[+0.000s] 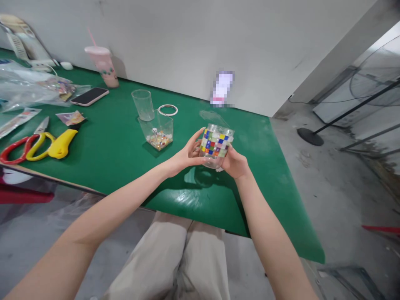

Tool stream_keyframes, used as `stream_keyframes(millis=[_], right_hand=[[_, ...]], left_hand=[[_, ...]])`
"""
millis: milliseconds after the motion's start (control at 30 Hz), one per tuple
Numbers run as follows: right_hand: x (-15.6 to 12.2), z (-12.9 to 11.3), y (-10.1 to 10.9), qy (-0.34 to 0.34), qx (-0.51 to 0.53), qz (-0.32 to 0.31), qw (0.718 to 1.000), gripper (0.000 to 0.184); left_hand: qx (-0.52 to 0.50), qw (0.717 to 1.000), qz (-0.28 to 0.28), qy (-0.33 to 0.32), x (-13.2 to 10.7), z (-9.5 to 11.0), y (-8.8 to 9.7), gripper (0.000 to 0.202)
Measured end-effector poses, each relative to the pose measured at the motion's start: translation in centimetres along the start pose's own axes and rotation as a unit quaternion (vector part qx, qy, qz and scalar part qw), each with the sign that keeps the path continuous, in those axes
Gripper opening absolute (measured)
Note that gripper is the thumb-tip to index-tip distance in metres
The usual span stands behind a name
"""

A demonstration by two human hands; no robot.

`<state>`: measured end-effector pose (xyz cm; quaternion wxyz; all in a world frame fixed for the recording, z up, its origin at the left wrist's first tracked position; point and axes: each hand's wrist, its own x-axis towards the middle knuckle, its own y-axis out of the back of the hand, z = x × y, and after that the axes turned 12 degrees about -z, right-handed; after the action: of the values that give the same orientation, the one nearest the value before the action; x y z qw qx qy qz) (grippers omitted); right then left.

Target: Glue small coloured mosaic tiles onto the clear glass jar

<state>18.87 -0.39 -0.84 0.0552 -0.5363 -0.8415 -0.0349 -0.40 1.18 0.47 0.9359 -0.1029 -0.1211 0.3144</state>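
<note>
Between my two hands, a little above the green table, is a clear glass cup [215, 143] with a band of coloured mosaic tiles round its side. My left hand [191, 151] grips it from the left, thumb low and fingers near the rim. From the right, my right hand [235, 162] closes on its lower side; most of those fingers are hidden behind the cup. To the left stands a clear square container [159, 139] with small coloured pieces in its bottom. Just behind that is a clear drinking glass [143, 106], and a white ring [168, 110] lies beside it.
On the left of the green table [103, 162] lie red-and-yellow scissors [31, 146], a yellow-handled tool [64, 143], a phone [90, 96] and plastic bags [28, 87]. A pink tumbler [103, 66] with a straw stands by the wall. A blurred-out phone-shaped object [222, 88] leans there too.
</note>
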Motion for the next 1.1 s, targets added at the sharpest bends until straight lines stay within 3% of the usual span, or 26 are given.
stream_keyframes(millis=[200, 333, 567, 867, 1100], right_hand=[[0.3, 0.4, -0.6, -0.005, -0.016, -0.033, 0.999, 0.059], [0.3, 0.7, -0.9, -0.019, 0.038, -0.06, 0.997, 0.067], [0.5, 0.6, -1.6, -0.037, 0.092, -0.071, 0.993, 0.082], [0.5, 0.3, -1.9, -0.082, 0.108, -0.028, 0.99, 0.061], [0.6, 0.3, -1.9, -0.075, 0.067, -0.042, 0.994, 0.064]], left_hand=[[-0.005, 0.999, 0.035, 0.017, 0.1, -0.5, 0.0, 0.099], [-0.012, 0.998, 0.051, 0.028, 0.2, -0.3, -0.3, 0.105], [-0.016, 0.998, 0.05, -0.016, 0.2, -0.8, -0.4, 0.125], [0.029, 0.998, 0.057, 0.003, 0.3, -1.0, -0.7, 0.12], [-0.006, 0.998, 0.065, 0.004, 0.4, -0.9, -0.7, 0.12]])
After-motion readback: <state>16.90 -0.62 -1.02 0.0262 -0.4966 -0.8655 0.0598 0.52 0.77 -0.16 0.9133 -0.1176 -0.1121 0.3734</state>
